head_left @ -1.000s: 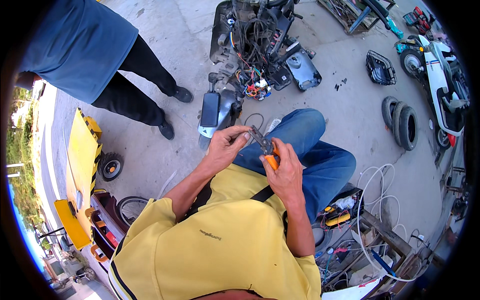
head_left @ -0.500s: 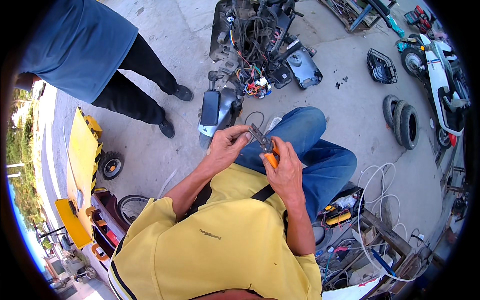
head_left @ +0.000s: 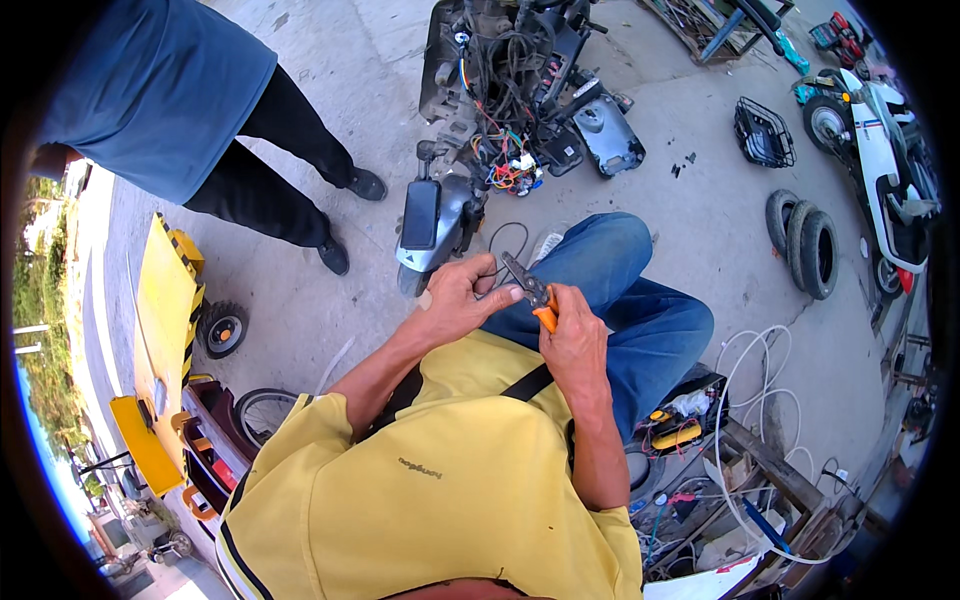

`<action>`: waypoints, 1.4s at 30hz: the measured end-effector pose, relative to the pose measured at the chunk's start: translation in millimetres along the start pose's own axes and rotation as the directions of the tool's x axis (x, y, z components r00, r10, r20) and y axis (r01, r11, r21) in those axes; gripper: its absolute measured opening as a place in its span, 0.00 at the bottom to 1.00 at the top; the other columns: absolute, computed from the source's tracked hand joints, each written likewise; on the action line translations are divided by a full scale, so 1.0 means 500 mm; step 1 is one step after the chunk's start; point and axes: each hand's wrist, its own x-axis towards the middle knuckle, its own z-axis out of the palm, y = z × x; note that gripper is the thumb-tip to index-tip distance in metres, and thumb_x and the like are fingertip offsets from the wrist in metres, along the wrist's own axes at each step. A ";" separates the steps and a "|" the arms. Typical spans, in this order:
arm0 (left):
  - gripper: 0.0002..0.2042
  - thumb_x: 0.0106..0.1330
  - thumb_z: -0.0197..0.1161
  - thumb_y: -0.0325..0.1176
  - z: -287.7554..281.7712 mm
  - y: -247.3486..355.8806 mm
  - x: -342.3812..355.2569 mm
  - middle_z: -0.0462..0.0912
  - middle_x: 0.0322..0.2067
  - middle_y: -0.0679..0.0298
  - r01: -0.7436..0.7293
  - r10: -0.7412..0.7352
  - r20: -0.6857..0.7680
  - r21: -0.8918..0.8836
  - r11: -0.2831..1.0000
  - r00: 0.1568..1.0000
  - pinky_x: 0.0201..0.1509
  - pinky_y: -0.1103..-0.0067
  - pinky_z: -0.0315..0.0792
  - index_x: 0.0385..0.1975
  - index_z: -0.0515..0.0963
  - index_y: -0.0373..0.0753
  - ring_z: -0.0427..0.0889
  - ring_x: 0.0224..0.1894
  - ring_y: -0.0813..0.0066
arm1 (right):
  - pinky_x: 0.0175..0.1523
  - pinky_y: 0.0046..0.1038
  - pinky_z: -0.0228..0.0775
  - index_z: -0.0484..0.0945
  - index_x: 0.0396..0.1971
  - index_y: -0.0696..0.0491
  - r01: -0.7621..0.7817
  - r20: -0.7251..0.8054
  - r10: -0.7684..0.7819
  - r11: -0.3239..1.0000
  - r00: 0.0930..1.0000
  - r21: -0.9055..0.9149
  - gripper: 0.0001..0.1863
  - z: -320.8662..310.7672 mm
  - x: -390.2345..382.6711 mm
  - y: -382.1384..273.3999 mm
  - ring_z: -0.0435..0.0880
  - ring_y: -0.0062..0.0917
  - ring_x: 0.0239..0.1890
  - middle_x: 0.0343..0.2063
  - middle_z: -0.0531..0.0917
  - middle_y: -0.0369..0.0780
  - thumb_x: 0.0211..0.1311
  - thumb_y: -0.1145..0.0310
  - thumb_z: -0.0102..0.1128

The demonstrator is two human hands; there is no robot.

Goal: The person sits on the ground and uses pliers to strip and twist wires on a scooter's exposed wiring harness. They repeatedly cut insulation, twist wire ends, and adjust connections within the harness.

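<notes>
My right hand (head_left: 575, 340) is wrapped round the orange handles of a pair of pliers (head_left: 535, 290), whose dark metal jaws point up and to the left. Beside the jaws, my left hand (head_left: 460, 298) is closed with its thumb reaching toward the tool. A thin dark cable (head_left: 525, 236) loops from the ground up to the left fingers, which pinch it; its end is too small to make out. Both hands are above my bent knees in blue jeans (head_left: 590, 265).
Ahead stands a stripped scooter (head_left: 500, 90) with exposed coloured wires (head_left: 515, 175). A person (head_left: 190, 110) stands at the left. To the right are a black basket (head_left: 763, 132), several tyres (head_left: 820, 255) and a white scooter (head_left: 880, 160). A cluttered tool box (head_left: 690, 410) is at my lower right.
My left hand has turned, its thumb now stretched toward the pliers and its fingers curled higher. My right hand and the pliers have shifted slightly to the right.
</notes>
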 end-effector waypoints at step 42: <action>0.12 0.81 0.57 0.37 0.001 -0.013 0.033 0.81 0.28 0.68 0.235 -0.156 0.258 -0.316 0.919 0.954 0.37 0.77 0.73 0.40 0.81 0.34 0.78 0.32 0.80 | 0.49 0.24 0.75 0.84 0.47 0.61 -0.190 -0.010 0.323 0.581 0.946 0.792 0.10 0.084 0.105 0.023 0.81 0.20 0.41 0.43 0.84 0.38 0.74 0.71 0.64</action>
